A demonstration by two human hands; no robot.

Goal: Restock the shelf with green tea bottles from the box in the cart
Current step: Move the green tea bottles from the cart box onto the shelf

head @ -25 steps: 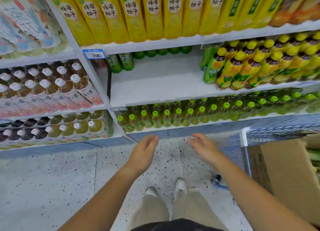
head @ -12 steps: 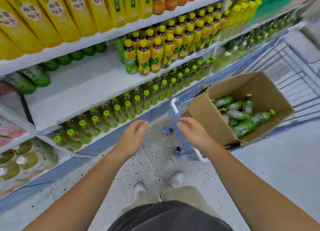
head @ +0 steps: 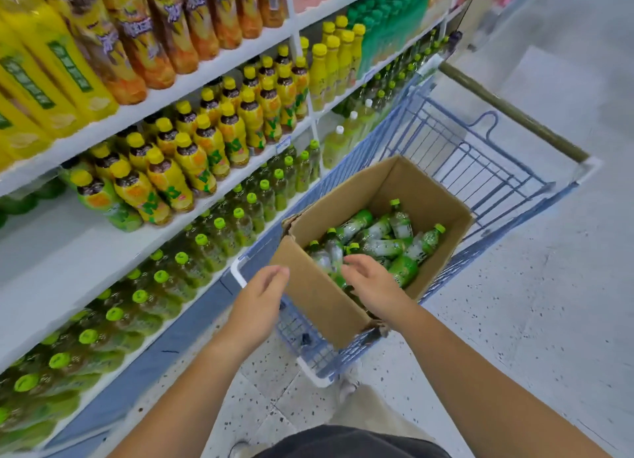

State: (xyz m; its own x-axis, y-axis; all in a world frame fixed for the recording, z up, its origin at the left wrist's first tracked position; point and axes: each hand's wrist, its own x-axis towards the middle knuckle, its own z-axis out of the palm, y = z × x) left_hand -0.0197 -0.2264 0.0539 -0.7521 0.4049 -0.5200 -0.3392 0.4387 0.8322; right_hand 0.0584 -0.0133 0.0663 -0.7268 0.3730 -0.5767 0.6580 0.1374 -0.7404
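Note:
An open cardboard box sits in the near end of a blue wire cart. Several green tea bottles with green caps lie jumbled inside it. My right hand is inside the box over the nearest bottles, fingers spread, nothing gripped. My left hand hovers just outside the box's near left wall, fingers loosely curled, holding nothing. The white shelf on the left has a bare stretch beside yellow-capped bottles.
Rows of green-capped bottles fill the lowest shelf next to the cart. Yellow-capped bottles and large yellow and orange bottles stand on the shelves above. Speckled floor lies to the right of the cart.
My view has swung right from the shelf to the cart. Both hands have moved toward the box, and my right hand has gone from the cart's rim into the box.

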